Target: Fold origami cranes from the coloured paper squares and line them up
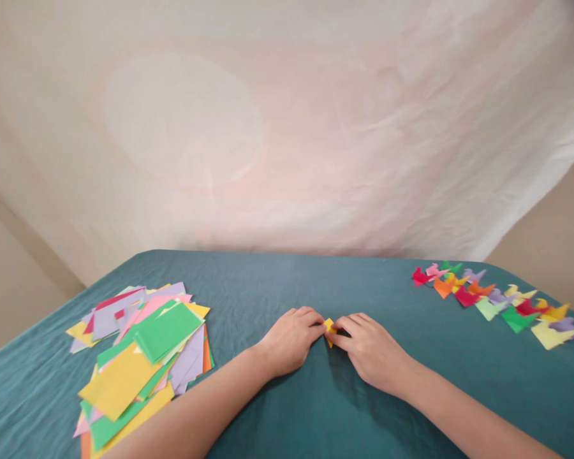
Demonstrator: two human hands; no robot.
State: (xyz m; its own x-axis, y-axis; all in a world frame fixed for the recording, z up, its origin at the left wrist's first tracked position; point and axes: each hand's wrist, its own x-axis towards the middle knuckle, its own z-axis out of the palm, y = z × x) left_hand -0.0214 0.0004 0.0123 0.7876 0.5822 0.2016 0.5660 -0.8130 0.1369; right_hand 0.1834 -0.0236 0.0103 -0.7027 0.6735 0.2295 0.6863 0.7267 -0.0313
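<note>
A small folded piece of yellow paper is at the middle of the table, between my two hands. My left hand rests on the cloth with its fingers closed on the paper's left side. From the right, my right hand pinches the same paper between thumb and fingers. Only a small diamond-like part of the paper shows; fingers cover the remainder.
A loose heap of coloured paper sheets lies on the left. Several folded paper birds stand in rows at the right. A dark green cloth covers the table, and a pale curtain hangs behind it.
</note>
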